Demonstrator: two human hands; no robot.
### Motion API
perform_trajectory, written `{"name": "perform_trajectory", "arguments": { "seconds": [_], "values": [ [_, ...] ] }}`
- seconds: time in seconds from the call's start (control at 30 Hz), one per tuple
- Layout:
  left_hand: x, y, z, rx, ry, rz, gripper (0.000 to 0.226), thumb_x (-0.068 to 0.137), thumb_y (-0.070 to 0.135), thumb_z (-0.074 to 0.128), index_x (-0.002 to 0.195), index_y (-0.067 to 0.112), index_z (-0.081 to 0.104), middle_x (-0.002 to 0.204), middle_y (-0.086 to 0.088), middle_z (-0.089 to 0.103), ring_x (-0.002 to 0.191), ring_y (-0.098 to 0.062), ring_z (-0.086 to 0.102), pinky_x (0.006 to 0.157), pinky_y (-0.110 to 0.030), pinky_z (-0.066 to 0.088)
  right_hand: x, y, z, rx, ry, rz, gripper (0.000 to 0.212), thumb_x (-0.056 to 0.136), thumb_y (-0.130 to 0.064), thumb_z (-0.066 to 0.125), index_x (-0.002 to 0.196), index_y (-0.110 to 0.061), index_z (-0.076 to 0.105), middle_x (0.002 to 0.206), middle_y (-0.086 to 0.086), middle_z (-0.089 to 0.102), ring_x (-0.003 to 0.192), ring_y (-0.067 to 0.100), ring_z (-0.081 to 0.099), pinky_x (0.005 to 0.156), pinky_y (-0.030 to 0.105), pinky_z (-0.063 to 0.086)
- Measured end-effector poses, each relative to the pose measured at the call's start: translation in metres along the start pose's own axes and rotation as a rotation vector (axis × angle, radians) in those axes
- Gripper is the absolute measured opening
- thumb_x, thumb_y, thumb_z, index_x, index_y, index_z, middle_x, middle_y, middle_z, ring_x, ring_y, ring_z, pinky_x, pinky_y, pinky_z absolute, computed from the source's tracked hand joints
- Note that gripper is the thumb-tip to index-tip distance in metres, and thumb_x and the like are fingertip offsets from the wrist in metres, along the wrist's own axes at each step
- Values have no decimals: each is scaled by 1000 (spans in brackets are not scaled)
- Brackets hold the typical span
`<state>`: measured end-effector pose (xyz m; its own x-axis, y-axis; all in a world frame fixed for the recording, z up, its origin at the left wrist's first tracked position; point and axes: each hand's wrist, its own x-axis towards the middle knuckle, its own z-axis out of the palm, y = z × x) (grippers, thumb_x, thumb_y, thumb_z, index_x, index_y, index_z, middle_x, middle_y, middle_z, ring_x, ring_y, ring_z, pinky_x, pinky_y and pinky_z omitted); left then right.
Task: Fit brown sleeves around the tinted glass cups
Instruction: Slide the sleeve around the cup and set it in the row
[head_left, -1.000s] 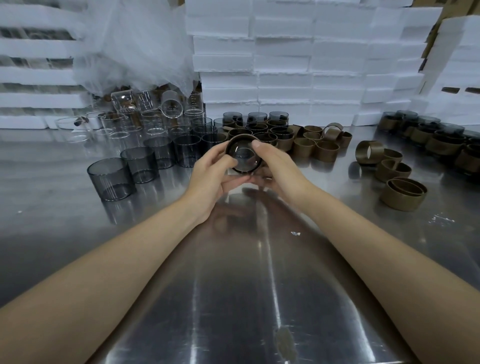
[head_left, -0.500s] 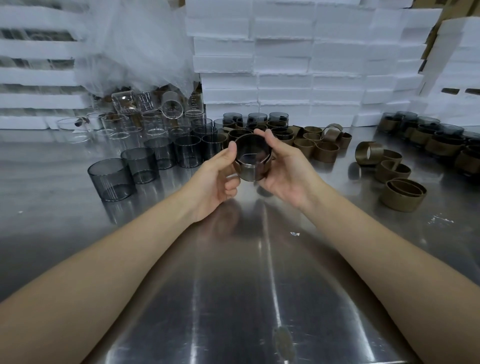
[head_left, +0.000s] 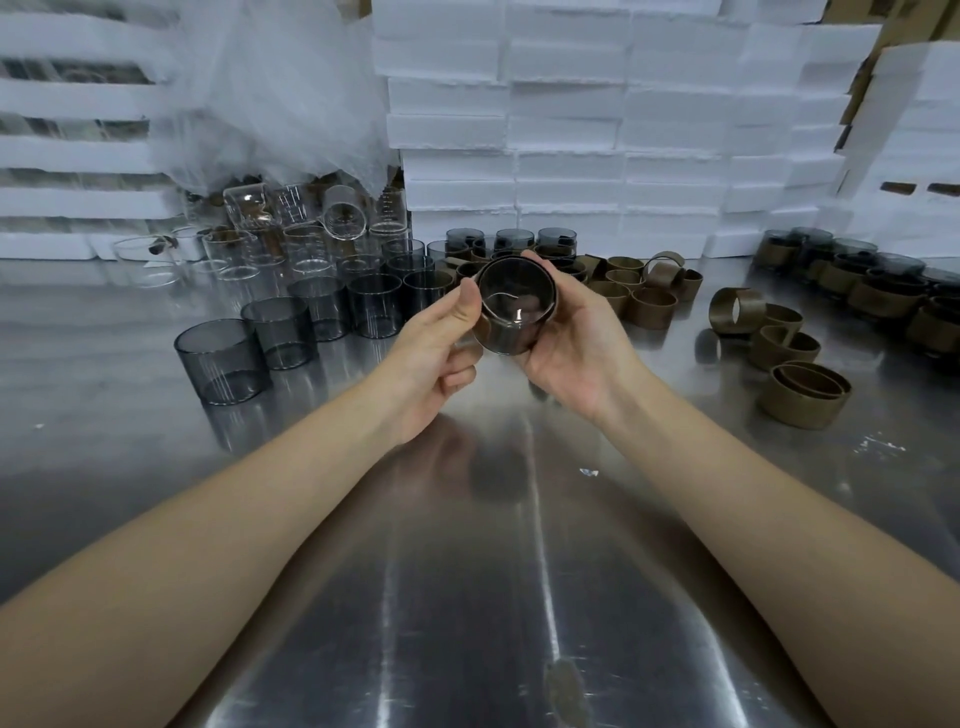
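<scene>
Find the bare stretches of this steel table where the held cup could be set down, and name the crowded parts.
Bare: the near table between the forearms, and the left stretch in front of the tinted cups. Crowded: the back, beyond the left hand, right hand and held cup, and the right side with loose sleeves.

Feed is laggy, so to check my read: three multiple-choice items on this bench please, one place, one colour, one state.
1. The loose brown sleeves lie to which side of the held cup? A left; B right; C beneath it.
2. The stacked foam blocks are: A white; B green; C red.
3. The held cup is: A set down; B lifted in both hands; C stacked in another cup.
Key: 1 B, they sit beyond the right hand; 2 A, plainly white; 3 B, left hand and right hand grip it above the table.
</scene>
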<state>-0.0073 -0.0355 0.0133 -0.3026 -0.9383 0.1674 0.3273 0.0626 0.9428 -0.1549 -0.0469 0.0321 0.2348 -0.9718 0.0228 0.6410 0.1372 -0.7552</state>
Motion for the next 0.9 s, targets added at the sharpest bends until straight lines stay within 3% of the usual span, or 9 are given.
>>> {"name": "perform_trajectory", "arguments": {
  "seconds": [0.07, 0.13, 0.2, 0.3, 0.5, 0.63, 0.73, 0.8, 0.9],
  "values": [
    [-1, -2, 0, 62, 7, 18, 52, 68, 60, 66, 112, 33, 70, 65, 16, 44, 47, -3, 20, 43, -17, 14, 0, 5, -1, -61, 14, 7, 30, 94, -38, 55, 104, -11, 65, 99, 9, 70, 86, 19, 68, 87, 34, 55],
    [-2, -5, 0, 99, 19, 16, 53, 74, 55, 62, 120, 30, 67, 68, 15, 46, 48, -3, 19, 47, -21, 11, -1, 8, -3, -100, 39, 49, 37, 92, -46, 56, 95, -11, 67, 88, 7, 71, 79, 17, 68, 87, 32, 54],
    [-4, -7, 0, 93, 20, 0, 55, 76, 51, 62, 125, 25, 64, 69, 13, 44, 47, -2, 20, 47, -20, 11, -1, 6, -3, -110, 87, 91, 32, 91, -43, 60, 88, -12, 67, 80, 5, 72, 72, 15, 68, 84, 30, 54],
    [-3, -5, 2, 62, -3, -19, 57, 77, 50, 61, 128, 23, 62, 68, 12, 37, 48, -3, 20, 45, -16, 15, 1, 1, 1, -78, 162, 108, 22, 88, -37, 66, 79, -17, 68, 73, 2, 72, 63, 14, 68, 67, 26, 57],
    [-2, -4, 3, 54, -38, 2, 39, 81, 46, 58, 115, 28, 67, 57, 17, 37, 46, -3, 21, 45, -16, 14, 3, -1, 2, 24, 223, 130, 20, 82, -29, 74, 86, -11, 67, 81, 7, 70, 75, 18, 66, 79, 31, 56],
    [-2, -10, 1, 101, -37, 30, 42, 82, 50, 56, 118, 30, 65, 60, 15, 42, 49, -3, 27, 49, -15, 25, 4, 0, 0, 8, 204, 98, 20, 84, -29, 73, 80, -10, 67, 73, 7, 72, 63, 17, 69, 63, 29, 60],
    [-3, -14, 2, 308, -31, 59, 61, 80, 64, 49, 133, 34, 53, 84, 12, 59, 61, -6, 50, 64, -21, 44, 5, 3, -6, -97, 149, -10, 18, 88, -31, 68, 84, -13, 67, 77, 7, 72, 70, 19, 70, 72, 34, 60],
    [-5, -15, 3, 356, -37, 63, 75, 74, 65, 56, 142, 34, 44, 111, 11, 63, 84, -6, 65, 72, -23, 52, 3, 4, -9, -201, 87, -103, 17, 88, -31, 66, 91, -15, 67, 87, 9, 72, 81, 21, 69, 79, 36, 59],
    [-8, -18, 3, 428, -26, 199, 70, 79, 26, 78, 138, 38, 42, 127, 16, 56, 111, -3, 62, 82, -20, 52, 0, 4, -10, -295, 38, -170, 17, 92, -26, 63, 103, -14, 68, 101, 14, 69, 92, 25, 68, 79, 41, 59]
  ]
}}
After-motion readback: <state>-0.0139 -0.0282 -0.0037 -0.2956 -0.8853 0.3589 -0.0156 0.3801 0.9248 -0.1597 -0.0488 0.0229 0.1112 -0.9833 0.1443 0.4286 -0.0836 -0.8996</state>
